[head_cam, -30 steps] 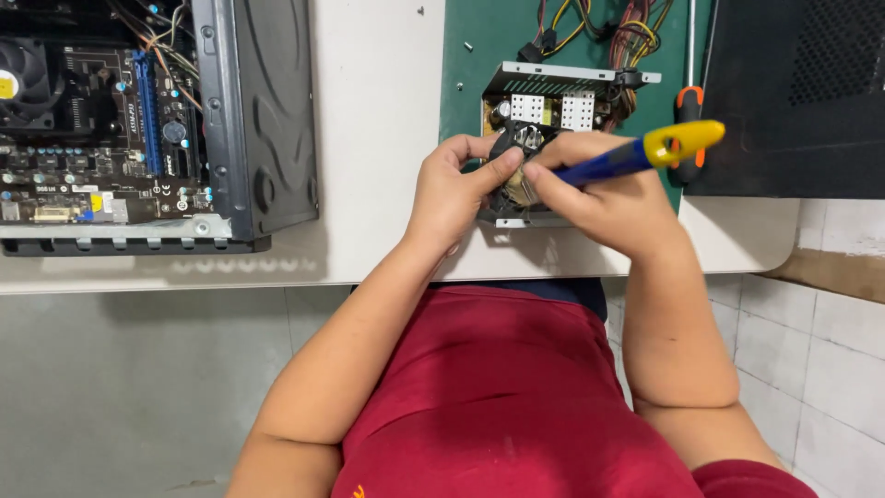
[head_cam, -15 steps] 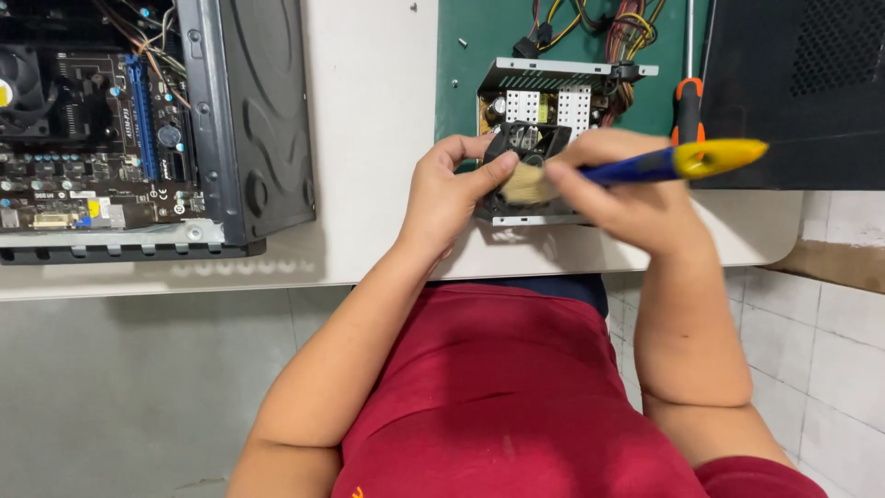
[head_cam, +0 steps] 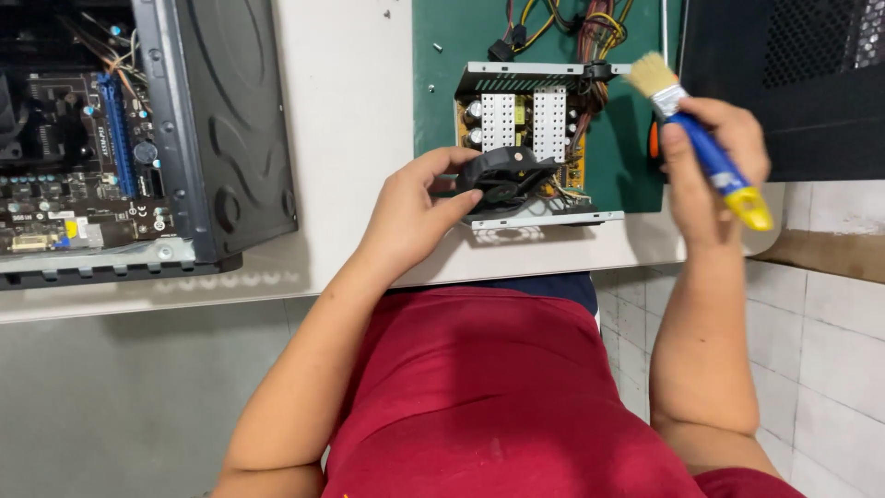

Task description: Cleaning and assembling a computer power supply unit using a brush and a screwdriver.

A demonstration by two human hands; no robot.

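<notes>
fan (head_cam: 502, 175) in left hand (head_cam: 410, 217)

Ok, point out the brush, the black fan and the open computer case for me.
brush (head_cam: 708, 157), head view, blue handle.
black fan (head_cam: 502, 175), head view, top of its frame.
open computer case (head_cam: 230, 138), head view, dark side wall.

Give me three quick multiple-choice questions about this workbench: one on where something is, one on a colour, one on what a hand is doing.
1. Where does the open computer case stand?
A. left of the green mat
B. on the mat
C. on the floor

2. What colour is the brush handle?
A. red
B. blue with a yellow end
C. black

3. What is the left hand doing?
A. resting flat
B. gripping the black fan
C. holding the brush

Answers: 1 A, the case sits on the white table left of the mat. 2 B, seen in the right hand. 3 B, fingers pinch the fan.
</notes>
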